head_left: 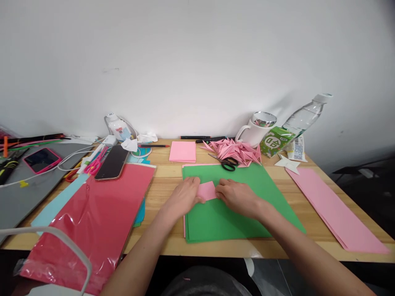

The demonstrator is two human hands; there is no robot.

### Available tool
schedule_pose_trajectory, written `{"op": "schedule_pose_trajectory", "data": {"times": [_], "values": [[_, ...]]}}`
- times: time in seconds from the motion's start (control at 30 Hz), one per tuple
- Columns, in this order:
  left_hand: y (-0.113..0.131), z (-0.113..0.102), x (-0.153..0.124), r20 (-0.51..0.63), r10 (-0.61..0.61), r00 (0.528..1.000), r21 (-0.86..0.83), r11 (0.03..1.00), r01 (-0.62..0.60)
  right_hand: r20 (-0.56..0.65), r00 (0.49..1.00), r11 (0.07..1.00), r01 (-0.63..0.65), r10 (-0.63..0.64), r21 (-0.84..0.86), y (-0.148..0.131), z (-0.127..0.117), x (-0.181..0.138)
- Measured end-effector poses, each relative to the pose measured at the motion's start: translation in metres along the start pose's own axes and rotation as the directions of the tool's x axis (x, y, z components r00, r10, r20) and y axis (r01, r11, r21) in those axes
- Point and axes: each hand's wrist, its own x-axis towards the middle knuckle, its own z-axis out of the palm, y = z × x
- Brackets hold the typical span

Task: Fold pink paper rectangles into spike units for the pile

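Observation:
A small pink paper point(206, 191) lies on a green sheet point(234, 218) in the middle of the wooden desk. My left hand point(184, 196) pinches its left edge with curled fingers. My right hand point(236, 196) presses and grips its right edge, fingers closed over the paper. Behind the green sheet lie black-handled scissors point(227, 163), a heap of folded pink paper pieces point(234, 150) and a stack of pink squares point(182, 151).
A red plastic packet of paper point(92, 222) with a phone point(112, 163) on it lies left. Pink strips point(333, 209) lie right. A white mug point(257, 128), green carton point(275, 141) and water bottle point(304, 116) stand at the back. A laptop point(21, 185) sits far left.

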Motion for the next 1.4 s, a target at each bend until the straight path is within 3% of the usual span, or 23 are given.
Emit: {"op": "schedule_pose_trajectory", "data": {"times": [0.13,0.23,0.3,0.37,0.43,0.47,0.6,1.0,1.4], "values": [[0.005,0.009,0.005,-0.06,-0.021,0.998,0.086,0.996,0.026,0.033,0.999,0.999,-0.029,0.029,-0.015,0.002,-0.006,-0.002],[0.005,0.013,0.007,-0.082,-0.013,0.997,0.116,0.993,0.023,0.022,0.992,0.992,-0.125,0.125,-0.015,-0.004,-0.013,-0.002],[0.004,0.015,0.008,-0.09,-0.004,0.996,0.133,0.991,0.016,-0.079,0.985,0.982,-0.143,0.153,0.125,-0.01,-0.012,0.001],[0.001,0.016,0.007,-0.094,0.027,0.995,0.155,0.988,-0.012,-0.153,0.984,0.913,-0.021,0.09,0.407,-0.015,-0.005,0.009],[-0.002,0.017,0.007,-0.094,0.068,0.993,0.173,0.984,-0.051,-0.079,0.997,0.773,0.055,-0.007,0.632,-0.018,0.005,0.017],[-0.003,0.018,0.006,-0.093,0.085,0.992,0.178,0.982,-0.067,-0.053,0.999,0.76,0.038,-0.004,0.649,-0.019,0.01,0.021],[-0.005,0.018,0.005,-0.097,0.082,0.992,0.187,0.98,-0.063,-0.047,0.999,0.751,0.016,0.02,0.66,-0.019,0.021,0.027],[-0.024,0.009,-0.007,-0.104,0.059,0.993,0.117,0.992,-0.047,-0.146,0.98,0.821,-0.03,0.137,0.57,-0.03,0.018,0.023],[-0.035,0.002,-0.023,-0.102,0.042,0.994,0.007,0.999,-0.041,-0.121,0.986,0.761,-0.011,0.118,0.648,-0.025,0.022,0.023]]}}
